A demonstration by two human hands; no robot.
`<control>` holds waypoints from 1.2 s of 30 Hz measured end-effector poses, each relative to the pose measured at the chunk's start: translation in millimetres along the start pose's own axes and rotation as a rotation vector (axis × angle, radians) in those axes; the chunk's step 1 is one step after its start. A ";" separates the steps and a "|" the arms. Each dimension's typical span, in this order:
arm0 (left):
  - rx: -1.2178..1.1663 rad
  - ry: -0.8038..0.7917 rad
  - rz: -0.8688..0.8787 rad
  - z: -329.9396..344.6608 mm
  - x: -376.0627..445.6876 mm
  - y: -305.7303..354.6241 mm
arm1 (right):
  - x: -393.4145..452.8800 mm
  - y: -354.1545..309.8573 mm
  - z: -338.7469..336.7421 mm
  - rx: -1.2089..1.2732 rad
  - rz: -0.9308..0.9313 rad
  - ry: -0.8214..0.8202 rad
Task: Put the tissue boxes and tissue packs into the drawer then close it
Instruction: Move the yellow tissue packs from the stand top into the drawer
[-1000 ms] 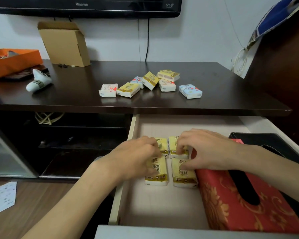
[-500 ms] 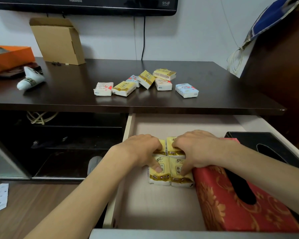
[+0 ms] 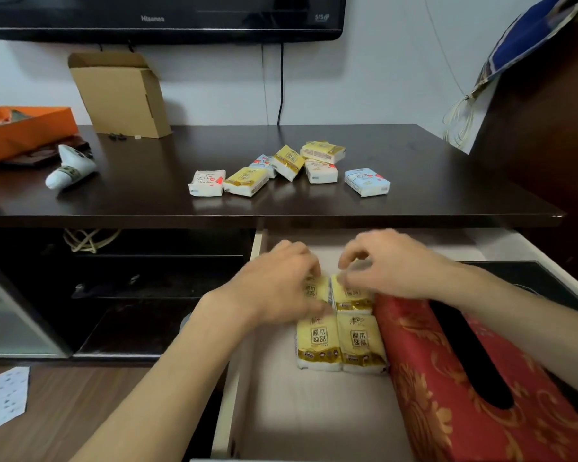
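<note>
Drawer (image 3: pixel 247 411): standing pulled open under the dark tabletop, its pale floor showing bare at the near end.
Red tissue box (image 3: pixel 447 378): lying in the drawer along its right part, a black box (image 3: pixel 548 281) sitting beyond it by the right wall.
Near yellow packs (image 3: pixel 341 345): two lying side by side, touching the red tissue box on its left; four printed characters are showing on each, too small to read with certainty.
Far yellow packs (image 3: pixel 351 293): two more lying just behind the near pair, partly covered by fingers.
Left hand (image 3: pixel 274 288): hovering over the far left pack with fingers curled; blur is hiding whether it is pinching the pack, so I cannot tell.
Right hand (image 3: pixel 391 265): arching over the far right pack, fingertips at its top edge; grip likewise unclear.
Step in hand, as I judge it: squaring the far pair against the near pair; pressing them flat and snug toward the red tissue box should be saving room for the rest.
Loose packs (image 3: pixel 287 168): seven waiting on the tabletop (image 3: pixel 447 181), behind the drawer.
Television (image 3: pixel 161 15): hanging on the wall above, reading "Hisense".
</note>
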State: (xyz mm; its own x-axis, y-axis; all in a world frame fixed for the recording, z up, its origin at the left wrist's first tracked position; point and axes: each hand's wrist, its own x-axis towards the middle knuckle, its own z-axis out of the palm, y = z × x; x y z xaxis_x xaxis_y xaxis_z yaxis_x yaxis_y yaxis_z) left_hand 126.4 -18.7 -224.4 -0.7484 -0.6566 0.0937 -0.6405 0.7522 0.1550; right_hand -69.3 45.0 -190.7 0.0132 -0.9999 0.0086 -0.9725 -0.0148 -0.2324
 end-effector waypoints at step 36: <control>-0.291 0.536 -0.346 -24.9 50.4 -81.9 | 224.5 -20.1 -37.9 -0.148 -0.035 0.198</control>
State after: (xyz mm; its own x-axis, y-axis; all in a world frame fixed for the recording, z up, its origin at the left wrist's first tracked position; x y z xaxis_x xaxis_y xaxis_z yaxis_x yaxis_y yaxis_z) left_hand 145.4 -114.7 -207.8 -0.2734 -0.8493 0.4516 -0.6985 0.4981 0.5138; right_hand -55.6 -178.9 -147.2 0.0160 -0.9780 0.2081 -0.9959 -0.0340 -0.0833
